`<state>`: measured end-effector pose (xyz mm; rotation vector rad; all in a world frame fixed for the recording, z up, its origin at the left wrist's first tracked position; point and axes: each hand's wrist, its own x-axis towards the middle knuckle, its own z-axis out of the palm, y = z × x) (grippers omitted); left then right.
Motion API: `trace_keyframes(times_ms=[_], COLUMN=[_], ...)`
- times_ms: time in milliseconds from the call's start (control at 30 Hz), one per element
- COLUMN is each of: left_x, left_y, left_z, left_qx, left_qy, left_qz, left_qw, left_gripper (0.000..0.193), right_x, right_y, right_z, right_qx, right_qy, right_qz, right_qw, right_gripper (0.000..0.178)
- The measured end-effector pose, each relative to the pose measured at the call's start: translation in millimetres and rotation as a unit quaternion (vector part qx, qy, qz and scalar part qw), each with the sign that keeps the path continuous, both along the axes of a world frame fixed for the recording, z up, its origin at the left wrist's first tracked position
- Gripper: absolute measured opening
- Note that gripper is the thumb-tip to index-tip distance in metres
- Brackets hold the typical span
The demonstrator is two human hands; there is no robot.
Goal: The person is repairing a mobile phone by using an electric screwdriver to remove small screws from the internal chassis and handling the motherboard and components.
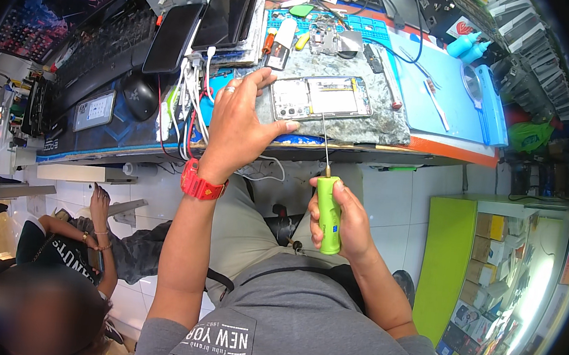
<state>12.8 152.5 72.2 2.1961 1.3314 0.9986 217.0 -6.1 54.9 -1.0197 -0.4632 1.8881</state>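
Observation:
A smartphone with its back off [322,98] lies on a grey, stained work mat, its inner parts and camera rings bare. My left hand [242,109] steadies its left end, the thumb at the near edge and the fingers at the far left corner. In my right hand [345,220] is a thick green-handled tool [328,212] with a long, thin metal shaft, like a screwdriver. The shaft points away from me, and its tip meets the near edge of the phone around the middle. Whether the tip is inside the frame or only against it, I cannot tell.
Beyond the phone lie a circuit board [327,38] and small bottles. White cables [187,94] and dark phones [173,38] crowd the left. A blue sheet [427,99] with a brush [436,104] lies right. Another person [65,253] sits at lower left.

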Motion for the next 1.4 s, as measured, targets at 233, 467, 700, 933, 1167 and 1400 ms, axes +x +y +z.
trace_keyframes(times_ms=[233,467,700,933,1167,1400], left_x=[-1.0,-1.5,-0.5,-1.9,-1.7,-1.4], left_y=[-0.4,1.2,1.0,3.8,2.4,1.8], left_z=[-3.7,-4.3,-3.7,-7.9,-7.2,-4.8], left_qx=[0.0,0.01,0.009,0.012,0.014,0.009], left_qy=[0.005,0.004,0.003,-0.018,-0.008,-0.014], left_qz=[0.001,-0.005,-0.002,-0.01,-0.006,-0.003], left_qw=[1.0,1.0,1.0,1.0,1.0,1.0], left_gripper=[0.089,0.088,0.088,0.087,0.087,0.087], right_x=[2.7,3.9,7.5,5.3,4.4,4.0], right_y=[1.9,0.1,-1.0,-6.2,-1.3,-2.1], right_z=[-0.1,-1.9,-2.9,14.6,12.2,8.3], right_qx=[0.007,0.009,0.008,-0.007,-0.024,-0.018], right_qy=[0.003,0.016,0.014,0.021,0.087,0.098], right_qz=[0.002,-0.01,-0.023,-0.009,0.011,0.005], right_qw=[1.0,1.0,1.0,1.0,0.996,0.995], right_gripper=[0.048,0.052,0.053,0.056,0.055,0.057])
